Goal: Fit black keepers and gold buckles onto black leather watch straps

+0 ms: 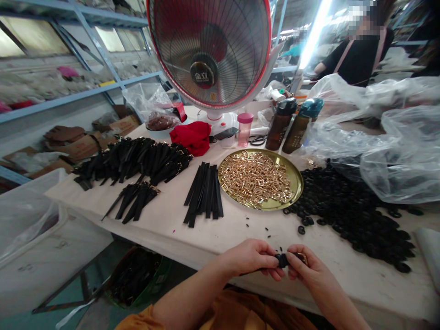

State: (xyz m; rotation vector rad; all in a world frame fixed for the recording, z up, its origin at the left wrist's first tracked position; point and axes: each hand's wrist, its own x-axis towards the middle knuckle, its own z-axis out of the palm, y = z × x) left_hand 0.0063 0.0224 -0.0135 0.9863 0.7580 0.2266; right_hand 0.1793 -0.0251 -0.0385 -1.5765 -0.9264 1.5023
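Observation:
Close to the table's front edge, my left hand (254, 257) and my right hand (307, 266) pinch one short black strap (282, 261) between them. A gold-coloured glint shows at the strap's right end, partly hidden by my right fingers. Beyond my hands, a round gold tray (296, 179) holds a heap of small gold buckles (256, 178). Flat black strips (205, 195) lie side by side left of the tray. To its right spreads a pile of small black rings (357, 211). Straps with gold buckles (137, 158) are heaped at the left.
A large red-rimmed fan (209, 55) stands at the back. Near it are a pink cup (244, 130), two dark bottles (281, 126) and a red cloth (192, 137). Clear plastic bags (395, 151) cover the right side. A white bin (51, 238) stands left; another person (357, 55) is behind.

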